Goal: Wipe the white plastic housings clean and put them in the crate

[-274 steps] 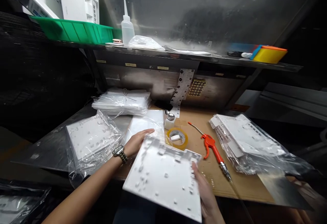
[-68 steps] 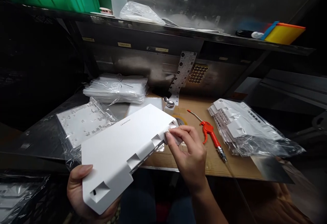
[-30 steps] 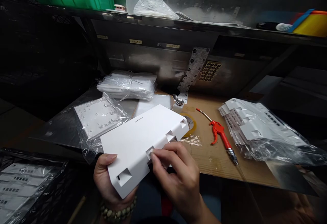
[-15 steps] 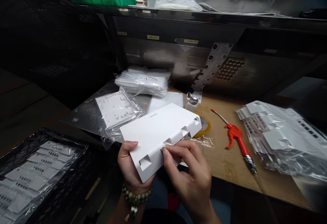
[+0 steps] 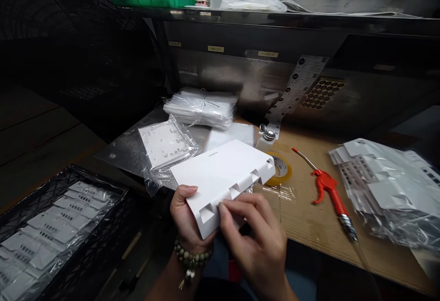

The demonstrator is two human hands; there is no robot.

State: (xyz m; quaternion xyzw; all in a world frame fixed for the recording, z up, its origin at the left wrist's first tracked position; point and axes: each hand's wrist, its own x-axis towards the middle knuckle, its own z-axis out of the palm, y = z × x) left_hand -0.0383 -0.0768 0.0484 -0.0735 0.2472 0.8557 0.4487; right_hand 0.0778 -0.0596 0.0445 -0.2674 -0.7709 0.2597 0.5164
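Note:
A white plastic cover with small lettering and several square cutouts along its near edge is tilted up in front of me. My left hand grips its left end, thumb on the top face and the other fingers underneath. Thumb and index finger of my right hand are pinched together against the near edge, between the two leftmost cutouts. Whether anything small is between those fingertips is hidden. Behind the cover, another white plastic part lies in a clear bag.
A red air blow gun lies on cardboard, near yellow tape and a pump bottle. Bagged white covers are stacked at right. Several more fill a black crate at left. Clear bags lie behind.
My right hand's pinch has slid along the cover's near edge toward its left end. My left hand keeps its grip. The whole view has shifted slightly.

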